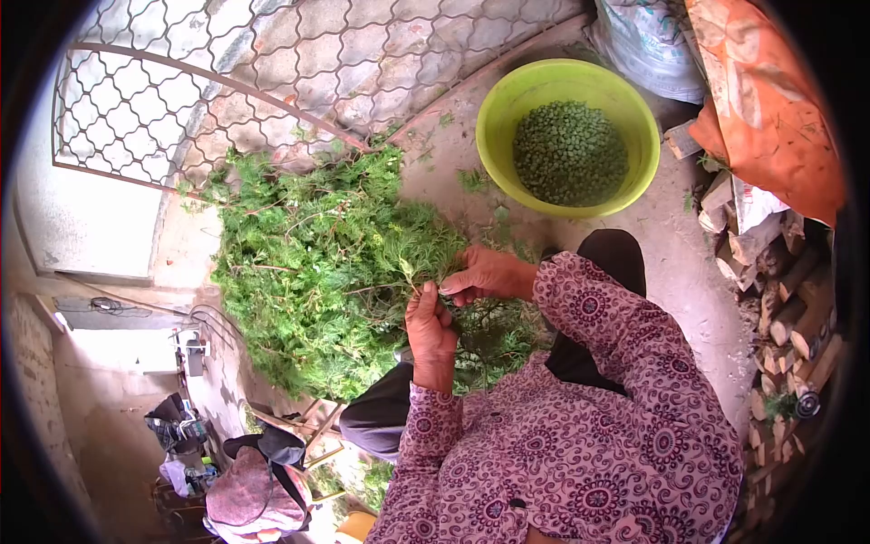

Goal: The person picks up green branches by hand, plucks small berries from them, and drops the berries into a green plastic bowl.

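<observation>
My left hand (pixel 430 328) is closed, its thumb and fingertips pinching the stem of a feathery green evergreen sprig (pixel 407 269). Right beside it, my right hand (pixel 490 274) has its fingers bent together, the thumb almost touching the left fingertips. Whatever lies between the right fingers is too small to make out. Both hands are over a big heap of cut evergreen branches (pixel 308 263) on the ground. Beyond the right hand stands a yellow-green basin (pixel 645 150), holding many small round green cones or berries (pixel 569 152).
A metal lattice (pixel 272 95) borders the heap. Stacked firewood (pixel 788 308) and an orange sheet (pixel 766 100) are at the right, with a white sack (pixel 648 45) behind the basin. Another person in a pink patterned head covering (pixel 243 490) sits at the lower left.
</observation>
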Motion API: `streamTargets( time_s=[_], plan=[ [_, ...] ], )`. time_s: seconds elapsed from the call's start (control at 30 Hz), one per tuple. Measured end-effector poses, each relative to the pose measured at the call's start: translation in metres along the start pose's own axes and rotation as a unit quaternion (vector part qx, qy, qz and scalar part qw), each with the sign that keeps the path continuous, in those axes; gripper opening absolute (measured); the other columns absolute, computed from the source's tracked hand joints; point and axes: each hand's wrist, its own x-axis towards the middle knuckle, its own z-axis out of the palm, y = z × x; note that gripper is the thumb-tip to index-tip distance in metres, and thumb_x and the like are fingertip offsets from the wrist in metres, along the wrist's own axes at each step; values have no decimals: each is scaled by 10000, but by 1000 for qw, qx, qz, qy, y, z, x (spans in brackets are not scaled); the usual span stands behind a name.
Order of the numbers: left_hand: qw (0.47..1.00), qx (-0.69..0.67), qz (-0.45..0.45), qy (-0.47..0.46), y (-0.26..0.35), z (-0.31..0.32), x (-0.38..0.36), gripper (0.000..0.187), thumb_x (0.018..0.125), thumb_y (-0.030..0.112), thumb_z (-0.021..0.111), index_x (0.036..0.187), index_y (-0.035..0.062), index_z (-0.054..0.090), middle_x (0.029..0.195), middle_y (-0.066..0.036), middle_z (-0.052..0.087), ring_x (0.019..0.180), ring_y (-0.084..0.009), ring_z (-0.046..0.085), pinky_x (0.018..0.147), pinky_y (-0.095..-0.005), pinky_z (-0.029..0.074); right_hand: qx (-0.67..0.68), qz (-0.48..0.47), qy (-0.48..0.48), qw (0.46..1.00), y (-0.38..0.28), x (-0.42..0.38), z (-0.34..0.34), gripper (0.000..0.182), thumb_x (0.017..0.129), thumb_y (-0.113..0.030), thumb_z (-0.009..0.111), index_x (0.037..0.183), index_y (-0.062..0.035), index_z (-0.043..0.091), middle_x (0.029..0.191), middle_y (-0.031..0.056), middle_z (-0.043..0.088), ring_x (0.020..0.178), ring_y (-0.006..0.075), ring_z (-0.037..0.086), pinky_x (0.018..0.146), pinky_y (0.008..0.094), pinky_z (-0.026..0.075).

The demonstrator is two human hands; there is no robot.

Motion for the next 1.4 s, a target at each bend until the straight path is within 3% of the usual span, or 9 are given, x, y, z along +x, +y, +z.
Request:
streamTargets(
  time_s=[0.1, 0.17, 0.3, 0.37, 0.5, 0.57, 0.93, 1.17, 1.4],
  plan=[
    [999, -23, -24, -6, -1, -2, -1, 110, 803, 199, 618, 766, 144, 531, 565, 93, 393, 432, -5, 277, 362, -163, 189, -62, 24, -55, 996, 7, 9, -13, 164, 755, -184, 657, 848, -60, 601, 692, 11, 598, 560, 83, 550, 506, 198, 420],
    [998, -59, -30, 11, -1, -4, 1, 122, 799, 189, 626, 760, 149, 517, 577, 93, 404, 442, -7, 294, 363, -161, 202, 58, -4, -73, 996, 12, 13, -11, 138, 762, -159, 637, 824, -41, 600, 686, 14, 593, 569, 84, 548, 507, 207, 425],
    [998, -53, 12, 17, 10, -8, 5, 153, 794, 175, 635, 728, 155, 498, 599, 90, 442, 452, -13, 315, 360, -163, 232, 125, 26, -43, 991, 9, 5, -5, 124, 789, -152, 580, 841, -40, 583, 743, 45, 597, 625, 92, 556, 507, 211, 423],
    [999, -11, 46, 16, 16, -12, 10, 129, 798, 159, 628, 727, 131, 525, 603, 78, 459, 449, -16, 321, 363, -171, 236, 158, -74, -156, 972, 21, 18, -23, 156, 799, -159, 520, 904, -45, 536, 785, 64, 579, 611, 112, 543, 463, 212, 394],
    [989, 101, 112, -1, 19, -20, 15, 75, 808, 115, 605, 754, 73, 574, 545, 66, 428, 423, -18, 316, 373, -176, 234, 209, 3, -53, 976, -3, 12, -21, 151, 809, -134, 470, 918, -41, 519, 816, 81, 567, 605, 118, 530, 447, 207, 375],
    [977, 170, 129, -3, 16, -25, 16, 76, 813, 96, 590, 746, 70, 569, 548, 67, 435, 434, -13, 333, 376, -170, 237, 155, -51, -17, 986, 1, 17, -25, 149, 819, -155, 494, 899, -32, 521, 834, 85, 566, 610, 117, 523, 435, 198, 355],
    [922, 340, 169, -83, -19, -24, 11, 91, 812, 98, 600, 773, 18, 587, 644, 62, 499, 583, -9, 393, 509, -174, 333, -111, -44, 42, 992, 4, 13, -14, 247, 768, -232, 645, 853, -18, 555, 675, 13, 532, 543, 65, 473, 455, 188, 357],
    [939, 301, 129, -104, -14, -21, 9, 203, 862, 189, 555, 703, 62, 555, 593, 74, 467, 512, -3, 347, 444, -176, 286, -114, -21, 47, 992, 4, 11, -9, 222, 757, -218, 657, 788, -15, 573, 598, 6, 506, 489, 69, 453, 426, 199, 347],
    [991, 105, 58, -64, -8, -11, 0, 153, 841, 191, 584, 708, 115, 580, 672, 77, 540, 499, -3, 375, 410, -163, 257, 20, -2, -10, 1000, 12, 14, -11, 149, 790, -161, 612, 747, -21, 584, 587, 1, 513, 485, 65, 449, 428, 201, 334]
  ],
)
